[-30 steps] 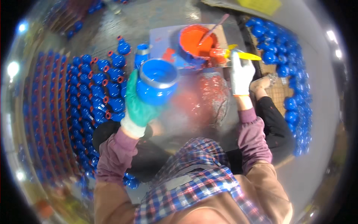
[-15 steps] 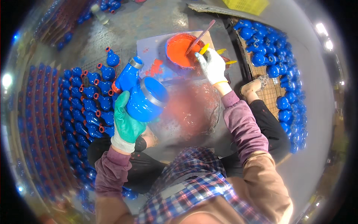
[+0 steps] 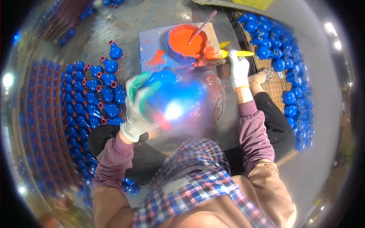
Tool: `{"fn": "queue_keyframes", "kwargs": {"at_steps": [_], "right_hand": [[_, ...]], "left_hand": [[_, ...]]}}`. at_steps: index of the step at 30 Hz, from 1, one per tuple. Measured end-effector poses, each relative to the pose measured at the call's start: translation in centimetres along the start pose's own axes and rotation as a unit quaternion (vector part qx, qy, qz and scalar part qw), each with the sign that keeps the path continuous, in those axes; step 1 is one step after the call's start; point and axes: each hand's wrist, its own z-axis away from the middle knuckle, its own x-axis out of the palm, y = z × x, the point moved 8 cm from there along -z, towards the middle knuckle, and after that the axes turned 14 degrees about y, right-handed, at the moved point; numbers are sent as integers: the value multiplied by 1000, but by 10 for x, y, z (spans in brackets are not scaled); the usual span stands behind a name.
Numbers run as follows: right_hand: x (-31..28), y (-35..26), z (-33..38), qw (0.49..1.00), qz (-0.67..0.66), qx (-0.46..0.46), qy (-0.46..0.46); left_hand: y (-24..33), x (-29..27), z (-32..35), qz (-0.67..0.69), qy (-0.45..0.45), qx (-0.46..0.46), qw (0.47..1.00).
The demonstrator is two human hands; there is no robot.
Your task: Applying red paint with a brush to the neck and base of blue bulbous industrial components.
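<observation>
My left hand [image 3: 137,110], in a green and white glove, grips a glossy blue vase [image 3: 171,95]. Motion blurs the vase, and a red patch shows at its lower left side. Its underside and my left fingertips are hard to make out. Beside the paint bucket [image 3: 170,51], my white-gloved right hand [image 3: 239,70] is closed on a yellow-handled paintbrush [image 3: 247,54]. The brush's orange-red end lies against the bucket's right side. Orange-red paint [image 3: 184,41] fills the bucket, and a pinkish stick [image 3: 205,24] leans in it.
The bucket stands on a paint-spotted board [image 3: 150,43]. Another yellow handle [image 3: 224,45] lies behind the brush. Rows of blue vases with red rims [image 3: 93,97] lie at left; more blue vases [image 3: 291,98] crowd a rack at right. A paint-smeared sheet [image 3: 215,98] covers the floor ahead.
My left hand has turned and moved the vase rightward, toward my middle. My right hand has gone right from over the bucket, and the paintbrush's orange-red end now shows at the bucket's side.
</observation>
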Motion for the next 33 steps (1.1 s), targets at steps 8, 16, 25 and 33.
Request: {"fn": "queue_keyframes", "kwargs": {"at_steps": [8,16,25,33], "right_hand": [[-2,-89,46,988,19,-39,-151],[39,-116,83,934,92,-179,-296],[8,-151,101,924,87,-287,-237],[-32,-146,127,958,-71,-240,-138]], "left_hand": [[66,26,53,-45,-120,401,907],[86,43,60,25,-190,374,907],[76,38,41,6,-165,305,938],[48,25,34,-1,-131,146,981]]}}
